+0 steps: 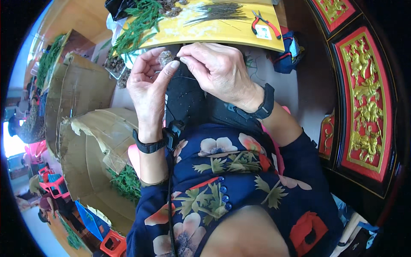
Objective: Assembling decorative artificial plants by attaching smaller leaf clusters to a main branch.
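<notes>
My left hand (145, 88) holds a small brown pine cone (166, 57) between thumb and fingers, just in front of the table edge. Beside it, my right hand (222, 68) has thumb and forefinger pinched together on a thin dark wire (177, 58) at the cone's right side. How the wire sits on the cone is too small to make out. Beyond my hands, a yellow table (205, 36) carries a pile of thin dark wires (220, 12), red-handled pliers (264, 26), green artificial sprigs (139, 21) and more pine cones (170, 8).
A torn cardboard box (79, 92) stands to my left, with green sprigs (127, 182) low inside it. Close to the table's left corner is a container of pine cones (114, 65). A carved red-and-gold panel (366, 103) rises on the right. Other people and red stools (55, 186) are far left.
</notes>
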A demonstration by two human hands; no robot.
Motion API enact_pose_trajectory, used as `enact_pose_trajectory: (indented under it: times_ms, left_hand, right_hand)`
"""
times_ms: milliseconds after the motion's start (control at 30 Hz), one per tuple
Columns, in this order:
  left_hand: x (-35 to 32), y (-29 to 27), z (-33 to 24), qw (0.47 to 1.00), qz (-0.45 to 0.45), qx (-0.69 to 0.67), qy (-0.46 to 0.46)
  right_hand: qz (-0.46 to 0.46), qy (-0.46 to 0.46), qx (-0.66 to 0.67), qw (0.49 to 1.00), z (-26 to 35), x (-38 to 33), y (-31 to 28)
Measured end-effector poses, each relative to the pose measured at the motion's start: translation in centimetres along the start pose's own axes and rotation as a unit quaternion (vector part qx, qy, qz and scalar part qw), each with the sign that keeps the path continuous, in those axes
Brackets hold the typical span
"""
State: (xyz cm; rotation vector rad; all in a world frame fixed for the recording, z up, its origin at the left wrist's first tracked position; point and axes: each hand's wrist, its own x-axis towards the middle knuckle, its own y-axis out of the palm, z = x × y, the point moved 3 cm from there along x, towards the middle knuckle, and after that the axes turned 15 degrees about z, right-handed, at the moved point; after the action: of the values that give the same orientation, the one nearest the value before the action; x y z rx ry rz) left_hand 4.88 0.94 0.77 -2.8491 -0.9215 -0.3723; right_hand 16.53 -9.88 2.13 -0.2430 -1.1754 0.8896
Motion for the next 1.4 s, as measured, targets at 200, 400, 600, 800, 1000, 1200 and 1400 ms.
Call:
enact_pose_trajectory:
  times_ms: [200, 400, 600, 800, 1000, 1200, 1400]
  left_hand:
    - [-1.5, -0.5, -0.4, 1.0, -0.023, -0.003, 0.008]
    - [-2.5, -0.7, -0.8, 0.999, -0.029, -0.025, -0.013]
    - [-2.8, -1.2, -0.9, 0.997, -0.028, -0.07, -0.023]
    - [-2.6, -1.7, -0.3, 0.998, -0.05, -0.041, 0.019]
    - [-2.6, -1.4, -0.3, 0.998, -0.057, -0.007, 0.032]
    - [-2.6, -1.2, -0.5, 0.996, -0.066, 0.03, 0.057]
    - [-2.6, -0.8, -0.8, 0.983, -0.012, -0.181, 0.014]
  right_hand:
    - [0.019, -0.002, 0.0, 1.0, 1.4, -0.5, 0.3]
    - [0.006, 0.019, 0.014, 1.0, 2.0, -0.6, 1.0]
    - [0.016, 0.044, 0.017, 0.999, 3.0, -0.2, 1.3]
    - [0.014, 0.004, -0.042, 0.999, 3.5, 0.2, 1.4]
    - [0.01, 0.024, -0.058, 0.998, 3.4, 0.3, 1.4]
    - [-0.005, 0.043, -0.068, 0.997, 3.5, 0.5, 1.8]
    - [-0.042, 0.034, -0.063, 0.997, 3.8, 0.2, 1.8]
